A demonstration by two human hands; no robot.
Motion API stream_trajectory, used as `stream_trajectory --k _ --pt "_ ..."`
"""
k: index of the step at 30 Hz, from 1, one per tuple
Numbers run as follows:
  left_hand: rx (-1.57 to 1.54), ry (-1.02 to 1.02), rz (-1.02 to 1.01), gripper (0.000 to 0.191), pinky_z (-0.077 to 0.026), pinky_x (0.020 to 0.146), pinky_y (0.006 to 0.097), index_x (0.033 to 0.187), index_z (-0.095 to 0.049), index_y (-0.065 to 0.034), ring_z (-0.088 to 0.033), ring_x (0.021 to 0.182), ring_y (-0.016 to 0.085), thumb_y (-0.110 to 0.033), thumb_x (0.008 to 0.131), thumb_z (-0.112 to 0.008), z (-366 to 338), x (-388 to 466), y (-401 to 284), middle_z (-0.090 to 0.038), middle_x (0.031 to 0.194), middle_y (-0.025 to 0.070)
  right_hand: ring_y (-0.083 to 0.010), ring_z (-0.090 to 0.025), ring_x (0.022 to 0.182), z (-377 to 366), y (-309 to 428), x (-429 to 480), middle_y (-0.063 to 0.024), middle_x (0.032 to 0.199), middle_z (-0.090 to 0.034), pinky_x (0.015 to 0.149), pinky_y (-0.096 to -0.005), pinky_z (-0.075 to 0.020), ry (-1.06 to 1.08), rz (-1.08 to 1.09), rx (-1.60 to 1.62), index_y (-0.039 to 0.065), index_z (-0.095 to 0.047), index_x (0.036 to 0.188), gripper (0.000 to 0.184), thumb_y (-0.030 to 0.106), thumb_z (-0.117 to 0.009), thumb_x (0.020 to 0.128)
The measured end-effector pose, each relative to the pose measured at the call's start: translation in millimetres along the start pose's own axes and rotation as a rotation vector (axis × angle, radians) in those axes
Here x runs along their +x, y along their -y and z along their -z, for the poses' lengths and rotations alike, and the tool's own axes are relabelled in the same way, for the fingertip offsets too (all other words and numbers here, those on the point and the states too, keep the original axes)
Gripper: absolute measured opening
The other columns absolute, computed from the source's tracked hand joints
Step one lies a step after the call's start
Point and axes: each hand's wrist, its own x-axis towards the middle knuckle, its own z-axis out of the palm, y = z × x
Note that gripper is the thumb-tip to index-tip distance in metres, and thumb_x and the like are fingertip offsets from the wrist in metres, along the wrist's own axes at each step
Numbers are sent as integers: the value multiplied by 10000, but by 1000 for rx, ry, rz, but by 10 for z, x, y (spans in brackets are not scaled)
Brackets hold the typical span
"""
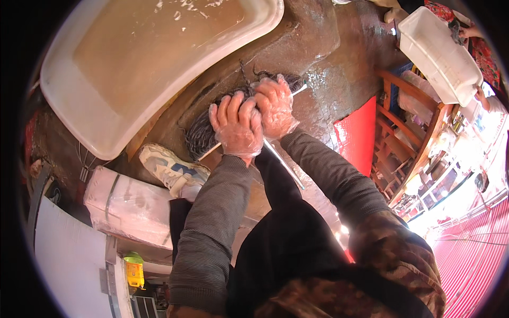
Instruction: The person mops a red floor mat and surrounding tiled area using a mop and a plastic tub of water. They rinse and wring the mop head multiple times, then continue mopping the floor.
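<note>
A flat mop head with dark grey fringe lies across the wet floor before me. Its light frame edge shows at both ends. My left hand, in a clear plastic glove, has its fingers curled over the middle of the head. Right beside it, touching, my right hand grips the head in the same kind of glove. A thin silver handle runs from beneath my hands back towards my body. My palms and fingers hide the middle of the mop head and the handle's joint.
A large white tub with murky water stands beyond the mop. Left of my legs are my shoe and a plastic-wrapped box. Rightward are a red panel, wooden furniture and a person's hands at a white bin.
</note>
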Motion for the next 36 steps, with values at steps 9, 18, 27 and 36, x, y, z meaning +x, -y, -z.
stream_trajectory --k 9,18,27,36 --pt "114 79 101 265 -414 840 462 1031 -632 -127 -564 934 304 -293 862 -514 -215 406 336 -613 1020 65 -268 -572 740 -218 -141 328 -80 750 -588 698 -421 -418 294 -167 -111 114 -596 758 188 289 -611 825" --pt "158 25 133 245 -469 698 460 937 -660 -90 -614 819 325 -269 907 -497 -320 670 427 -642 896 104 -316 -634 598 -232 -175 642 -119 632 -627 542 -440 -465 333 -261 -103 92 -601 680 319 296 -529 915" --pt "-27 -173 347 347 -455 754 493 873 -684 -69 -596 851 377 -371 904 -517 -196 742 61 -651 919 162 -286 -609 724 -168 -187 622 -91 750 -629 641 -427 -448 5 -60 -31 82 -577 700 214 238 -640 831" --pt "284 -67 -4 208 -409 885 460 940 -707 -182 -580 978 261 -324 862 -576 -368 606 139 -644 1066 4 -343 -559 918 -12 -294 352 -144 1003 -583 866 -505 -404 -104 -305 -246 91 -636 1014 310 295 -677 784"
